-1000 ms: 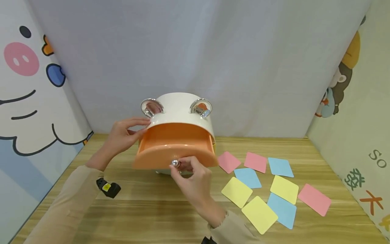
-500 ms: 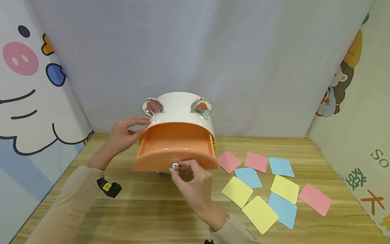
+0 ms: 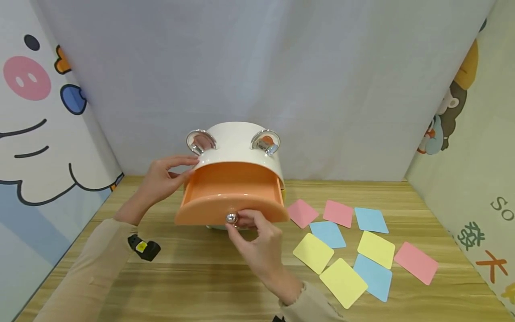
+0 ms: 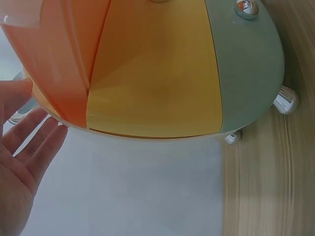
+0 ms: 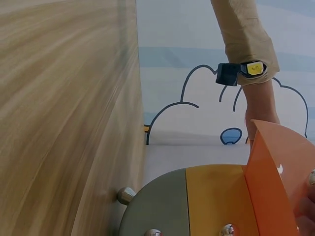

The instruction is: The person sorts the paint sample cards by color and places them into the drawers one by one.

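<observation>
A white rounded mini drawer cabinet (image 3: 235,141) with two silver ear-shaped pieces stands on the table. Its orange top drawer (image 3: 231,179) is pulled out, and nothing shows inside it. My right hand (image 3: 259,243) pinches the silver knob (image 3: 231,218) on that drawer between thumb and fingers. At the cabinet's upper left side my left hand (image 3: 165,179) rests with fairly straight fingers on the shell's edge. Below, a yellow drawer (image 4: 157,73) and a grey-green drawer (image 4: 248,64) are closed, as the left wrist view shows.
Several pink, blue and yellow cards lie right of the cabinet, among them a pink card (image 3: 416,263), a blue card (image 3: 371,220) and a yellow card (image 3: 344,282). The wooden table (image 3: 181,286) meets a pale back wall (image 3: 342,89). Printed panels flank both sides.
Over the last second my right hand has drawn the orange drawer slightly further out, with a tiny shift back since half a second ago. My left hand has stayed in place.
</observation>
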Demonstrator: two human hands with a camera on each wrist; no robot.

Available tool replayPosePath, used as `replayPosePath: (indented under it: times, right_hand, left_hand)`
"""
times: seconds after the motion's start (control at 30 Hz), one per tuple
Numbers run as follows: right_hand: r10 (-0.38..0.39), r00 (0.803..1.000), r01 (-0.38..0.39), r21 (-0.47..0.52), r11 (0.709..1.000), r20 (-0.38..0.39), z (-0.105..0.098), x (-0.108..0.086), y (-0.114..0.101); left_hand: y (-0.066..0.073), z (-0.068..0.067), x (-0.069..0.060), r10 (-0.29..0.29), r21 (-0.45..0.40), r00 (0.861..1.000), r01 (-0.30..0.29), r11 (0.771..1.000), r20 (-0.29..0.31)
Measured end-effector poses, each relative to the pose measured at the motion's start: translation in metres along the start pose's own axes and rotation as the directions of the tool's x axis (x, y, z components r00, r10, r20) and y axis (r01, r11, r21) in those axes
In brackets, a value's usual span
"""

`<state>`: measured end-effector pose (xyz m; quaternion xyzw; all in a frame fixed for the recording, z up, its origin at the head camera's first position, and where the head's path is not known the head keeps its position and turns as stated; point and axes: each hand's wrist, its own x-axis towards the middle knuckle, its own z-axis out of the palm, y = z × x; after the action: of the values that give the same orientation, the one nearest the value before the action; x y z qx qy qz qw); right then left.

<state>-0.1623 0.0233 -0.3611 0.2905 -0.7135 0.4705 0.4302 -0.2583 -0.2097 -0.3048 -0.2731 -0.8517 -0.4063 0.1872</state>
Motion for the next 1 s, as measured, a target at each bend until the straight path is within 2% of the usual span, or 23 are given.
replayPosePath:
  times: [0.2, 0.37, 0.5, 0.6, 0.63, 0.7, 0.77, 0.8, 0.87, 0.93, 1.0]
  right_hand:
    - [0.039, 0.999, -0.040, 0.062, 0.997, 0.020, -0.014, 0.004, -0.002]
    - [0.029, 0.996, -0.034, 0.070, 0.997, 0.078, -0.043, 0.008, 0.007]
    - [0.045, 0.989, -0.047, 0.009, 0.999, 0.142, -0.078, 0.006, 0.025]
    - [0.125, 0.971, -0.108, -0.090, 0.990, 0.206, -0.104, -0.002, 0.046]
    - [0.172, 0.957, -0.143, -0.135, 0.980, 0.235, -0.112, -0.006, 0.054]
    - [0.280, 0.915, -0.214, -0.239, 0.947, 0.291, -0.127, -0.016, 0.071]
    - [0.413, 0.841, -0.291, -0.351, 0.890, 0.350, -0.140, -0.027, 0.085]
    - [0.473, 0.797, -0.317, -0.408, 0.856, 0.375, -0.145, -0.033, 0.091]
    - [0.559, 0.721, -0.335, -0.500, 0.799, 0.411, -0.154, -0.045, 0.101]
    - [0.611, 0.663, -0.333, -0.561, 0.758, 0.432, -0.160, -0.056, 0.108]
    - [0.642, 0.627, -0.325, -0.601, 0.730, 0.441, -0.162, -0.065, 0.112]
  left_hand:
    - [0.002, -0.002, -0.002, -0.013, -0.037, 1.000, 0.013, 0.999, -0.004]
    - [0.001, -0.003, -0.002, -0.019, -0.036, 1.000, 0.019, 0.999, 0.001]
    - [0.002, -0.003, -0.003, -0.017, -0.038, 1.000, 0.017, 0.999, 0.004]
    - [0.002, -0.003, -0.005, -0.015, -0.037, 1.000, 0.015, 0.999, 0.003]
    - [0.002, -0.003, -0.005, -0.014, -0.035, 1.000, 0.014, 0.999, 0.003]
    - [0.000, -0.003, -0.005, -0.012, -0.027, 1.000, 0.012, 1.000, 0.003]
    - [0.000, -0.003, -0.005, -0.017, -0.021, 1.000, 0.017, 1.000, 0.003]
    - [0.000, -0.003, -0.005, -0.020, -0.018, 1.000, 0.020, 1.000, 0.005]
    - [0.001, -0.002, -0.004, -0.029, -0.017, 1.000, 0.029, 0.999, 0.008]
    - [0.003, -0.002, -0.004, -0.037, -0.021, 0.999, 0.037, 0.999, 0.013]
    - [0.003, -0.002, -0.003, -0.040, -0.031, 0.999, 0.041, 0.999, 0.018]
